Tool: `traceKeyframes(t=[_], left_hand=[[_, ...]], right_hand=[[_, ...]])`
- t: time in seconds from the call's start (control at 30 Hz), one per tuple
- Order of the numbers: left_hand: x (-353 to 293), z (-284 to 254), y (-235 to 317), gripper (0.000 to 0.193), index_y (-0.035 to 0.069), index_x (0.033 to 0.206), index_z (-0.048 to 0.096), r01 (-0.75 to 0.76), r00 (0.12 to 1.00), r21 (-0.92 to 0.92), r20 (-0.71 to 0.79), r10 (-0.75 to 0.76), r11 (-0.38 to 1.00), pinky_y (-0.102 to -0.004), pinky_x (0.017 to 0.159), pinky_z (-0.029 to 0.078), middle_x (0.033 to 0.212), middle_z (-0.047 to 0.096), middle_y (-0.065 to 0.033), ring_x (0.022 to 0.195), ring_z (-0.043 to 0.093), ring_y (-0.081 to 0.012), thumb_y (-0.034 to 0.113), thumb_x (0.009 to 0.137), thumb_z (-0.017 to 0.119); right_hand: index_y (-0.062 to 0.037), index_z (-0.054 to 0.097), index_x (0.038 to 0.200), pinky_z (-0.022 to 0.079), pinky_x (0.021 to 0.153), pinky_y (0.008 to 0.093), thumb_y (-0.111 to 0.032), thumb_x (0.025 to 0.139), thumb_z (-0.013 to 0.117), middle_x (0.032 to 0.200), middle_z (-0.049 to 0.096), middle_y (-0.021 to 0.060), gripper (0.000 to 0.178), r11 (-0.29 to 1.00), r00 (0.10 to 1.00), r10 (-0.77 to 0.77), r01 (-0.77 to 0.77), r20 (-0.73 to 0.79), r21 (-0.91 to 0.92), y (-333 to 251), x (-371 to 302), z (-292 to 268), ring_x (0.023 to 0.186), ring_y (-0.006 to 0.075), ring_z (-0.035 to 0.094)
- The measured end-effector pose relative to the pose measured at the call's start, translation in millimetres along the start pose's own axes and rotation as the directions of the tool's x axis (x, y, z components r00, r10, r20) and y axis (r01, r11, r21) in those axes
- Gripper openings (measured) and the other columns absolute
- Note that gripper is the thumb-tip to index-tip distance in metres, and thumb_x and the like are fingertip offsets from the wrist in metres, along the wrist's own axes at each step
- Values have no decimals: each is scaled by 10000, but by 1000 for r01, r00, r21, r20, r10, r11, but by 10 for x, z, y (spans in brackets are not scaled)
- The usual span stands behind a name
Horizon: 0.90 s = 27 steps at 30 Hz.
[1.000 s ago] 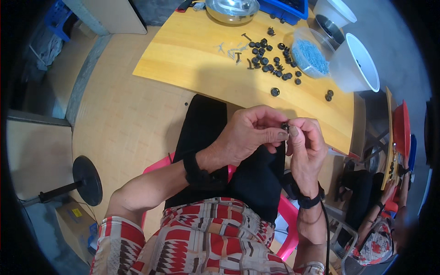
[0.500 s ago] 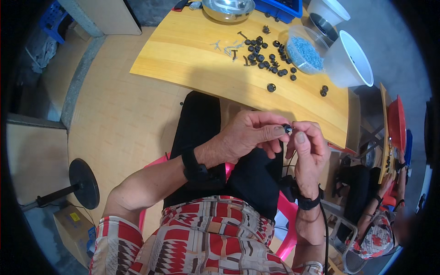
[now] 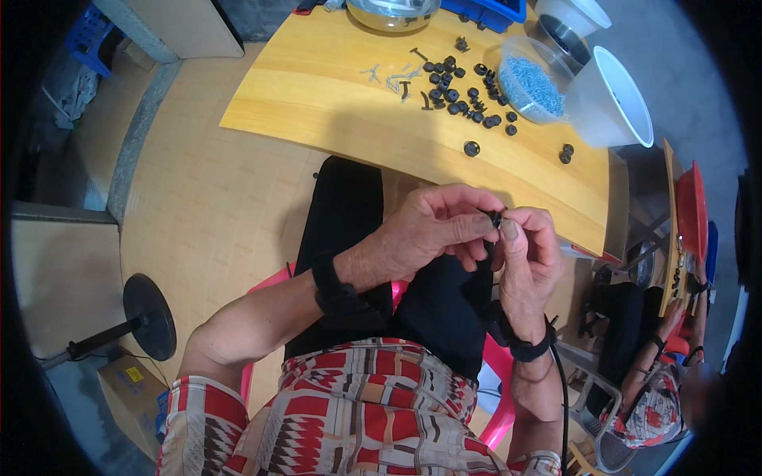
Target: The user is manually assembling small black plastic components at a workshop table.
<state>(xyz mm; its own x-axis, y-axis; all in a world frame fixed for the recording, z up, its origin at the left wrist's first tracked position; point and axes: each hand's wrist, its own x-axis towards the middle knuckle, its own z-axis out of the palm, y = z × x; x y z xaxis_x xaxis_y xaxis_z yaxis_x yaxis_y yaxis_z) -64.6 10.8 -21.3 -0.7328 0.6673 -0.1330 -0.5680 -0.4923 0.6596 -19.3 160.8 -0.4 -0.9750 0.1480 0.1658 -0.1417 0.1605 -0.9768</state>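
Over my lap, just off the table's near edge, my two hands meet at a small black part (image 3: 495, 216). My left hand (image 3: 429, 232) pinches this part between thumb and forefinger. Thumb and forefinger of my right hand (image 3: 525, 250) close against its right side; whatever they hold there is mostly covered by the fingertips. On the table (image 3: 317, 95) lie several black round knob-like parts (image 3: 452, 95), with loose silvery screws (image 3: 394, 82) and a few black T-shaped pieces (image 3: 406, 90) to their left.
A clear bowl (image 3: 524, 49) of bluish small screws stands beside a white tub (image 3: 607, 99). Farther back are a metal bowl (image 3: 393, 14) and a blue tray (image 3: 500, 20). Another person (image 3: 647, 397) sits at the right by a second table with a red basin (image 3: 692, 214).
My right hand has shifted slightly left, and its thumb now presses at the black part. A silvery bit that showed between my hands is now mostly covered.
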Motion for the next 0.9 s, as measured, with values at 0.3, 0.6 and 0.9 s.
traceKeyframes(t=[0.3,0.6,0.9], left_hand=[[10,-34,-26,250,20,1083,505,-36,999,83,-26,38,996,-233,592,515,843,603,-64,669,600,-117,82,847,559],[11,-6,-11,230,13,1063,541,-28,999,150,-18,31,988,-231,596,511,795,602,-60,662,593,-112,130,865,543],[23,-78,-13,219,15,1058,542,-17,1000,134,5,17,991,-236,604,510,809,607,-59,674,599,-114,112,862,544]], right_hand=[[-7,576,910,370,488,170,-90,852,560,831,509,18,103,999,999,32,-32,11,2,22,-6,20,599,47,460],[1,587,884,404,603,194,-22,783,625,853,533,43,111,978,993,-111,117,39,-172,15,15,-56,687,82,488],[-2,573,837,396,585,188,-4,769,633,817,525,31,92,993,999,-41,43,25,-109,2,37,-21,668,75,479]])
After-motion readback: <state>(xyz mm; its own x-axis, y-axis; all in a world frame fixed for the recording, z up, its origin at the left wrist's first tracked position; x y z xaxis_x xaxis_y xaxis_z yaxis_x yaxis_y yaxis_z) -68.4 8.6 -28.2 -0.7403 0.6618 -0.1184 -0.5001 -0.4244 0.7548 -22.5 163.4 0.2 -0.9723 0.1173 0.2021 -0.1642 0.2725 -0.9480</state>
